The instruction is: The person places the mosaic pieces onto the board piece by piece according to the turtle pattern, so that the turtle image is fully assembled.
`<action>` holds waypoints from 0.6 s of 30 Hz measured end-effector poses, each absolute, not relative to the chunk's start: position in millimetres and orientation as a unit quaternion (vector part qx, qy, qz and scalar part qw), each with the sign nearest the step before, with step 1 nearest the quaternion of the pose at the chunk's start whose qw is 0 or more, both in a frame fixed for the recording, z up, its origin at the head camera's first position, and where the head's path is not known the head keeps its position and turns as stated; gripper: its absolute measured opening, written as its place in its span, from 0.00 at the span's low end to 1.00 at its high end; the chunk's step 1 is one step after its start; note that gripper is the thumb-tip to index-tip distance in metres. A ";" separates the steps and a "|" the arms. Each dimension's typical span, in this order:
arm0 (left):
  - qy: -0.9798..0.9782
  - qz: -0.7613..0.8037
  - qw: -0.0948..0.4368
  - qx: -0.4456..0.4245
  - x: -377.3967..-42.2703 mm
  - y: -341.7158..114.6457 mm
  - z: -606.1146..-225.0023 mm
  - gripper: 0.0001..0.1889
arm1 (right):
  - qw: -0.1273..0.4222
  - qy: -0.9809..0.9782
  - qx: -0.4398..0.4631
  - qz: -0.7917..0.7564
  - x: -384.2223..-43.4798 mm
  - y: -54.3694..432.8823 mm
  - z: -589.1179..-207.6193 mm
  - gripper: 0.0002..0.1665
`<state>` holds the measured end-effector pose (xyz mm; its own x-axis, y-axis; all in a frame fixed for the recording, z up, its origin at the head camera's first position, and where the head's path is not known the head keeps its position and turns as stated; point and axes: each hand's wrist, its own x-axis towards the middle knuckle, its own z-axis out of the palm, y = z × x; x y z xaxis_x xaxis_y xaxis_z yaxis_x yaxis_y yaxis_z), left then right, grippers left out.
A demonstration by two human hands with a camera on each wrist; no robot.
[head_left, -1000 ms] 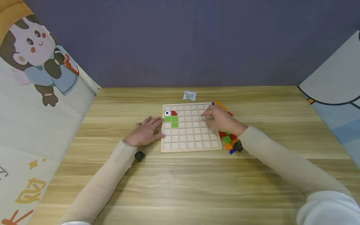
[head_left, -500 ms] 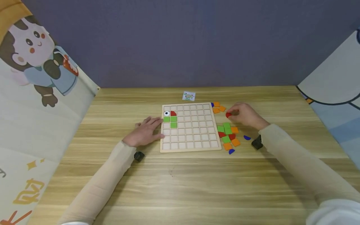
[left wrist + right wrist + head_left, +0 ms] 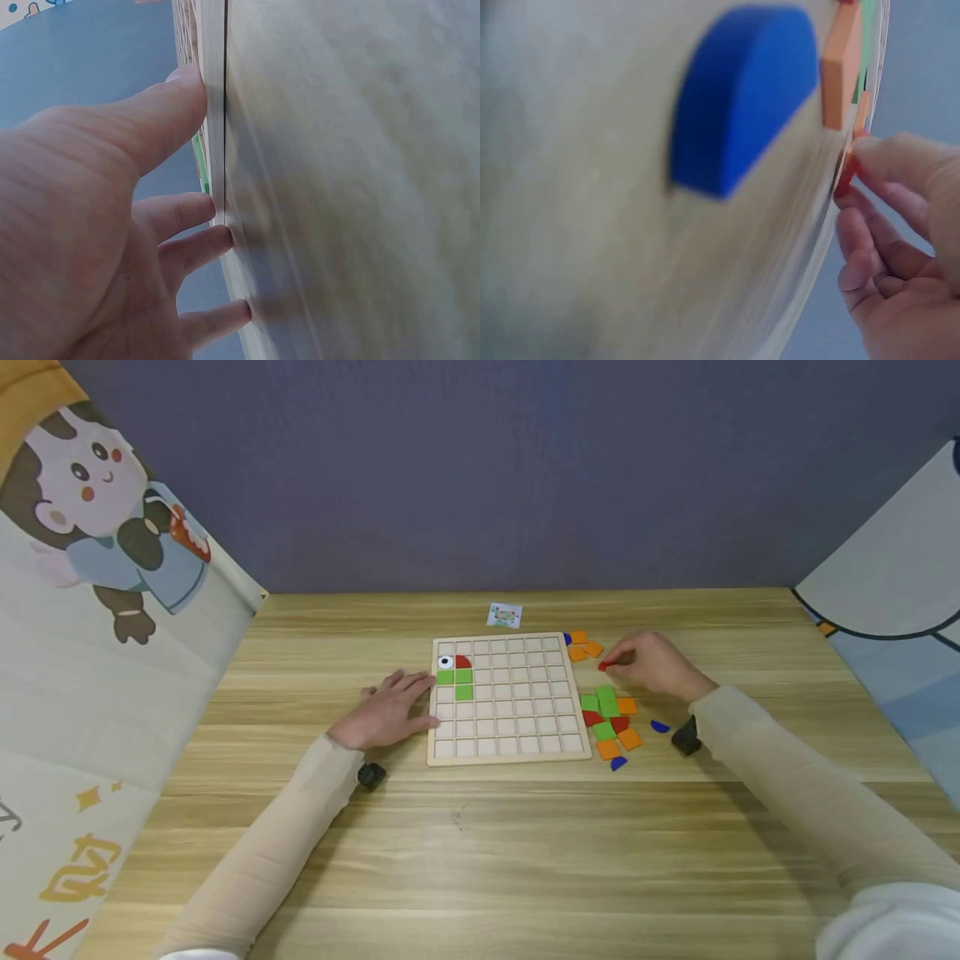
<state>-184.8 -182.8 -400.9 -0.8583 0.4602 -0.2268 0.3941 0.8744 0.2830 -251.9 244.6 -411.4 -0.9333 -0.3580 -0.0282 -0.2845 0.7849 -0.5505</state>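
A wooden grid board (image 3: 517, 722) lies on the table, with a round eye tile (image 3: 446, 662), a red quarter-round tile (image 3: 463, 662) and several green square tiles (image 3: 464, 692) in its left cells. My left hand (image 3: 386, 710) rests at the board's left edge, fingers spread and relaxed; in the left wrist view, thumb and fingertips touch the board's rim (image 3: 217, 112). Right of the board, my right hand (image 3: 652, 667) pinches a small red tile (image 3: 845, 171) between thumb and fingers, at the tabletop. Its exact shape is mostly hidden by the fingers.
Loose green, orange, red and blue tiles (image 3: 606, 749) lie along the board's right side. A blue half-round tile (image 3: 660, 727) sits nearer the right wrist. Several orange tiles (image 3: 577, 653) are by the top right corner. A small picture card (image 3: 505, 615) lies behind the board.
My right hand has moved right, from over the board to the table beside it, and pinches a red tile there. It has barely shifted since half a second ago. The left hand stays put.
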 end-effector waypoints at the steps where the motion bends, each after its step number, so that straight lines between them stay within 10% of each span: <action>1: 0.957 0.114 0.145 0.223 -184.9 -182.9 -401.0 0.40 | 0.064 0.942 -0.167 -0.286 -250.7 243.6 -411.0 0.07; 18: 0.958 0.109 0.150 0.219 -185.2 -183.5 -399.9 0.41 | 0.054 0.884 -0.350 -0.305 -217.6 111.1 -383.9 0.06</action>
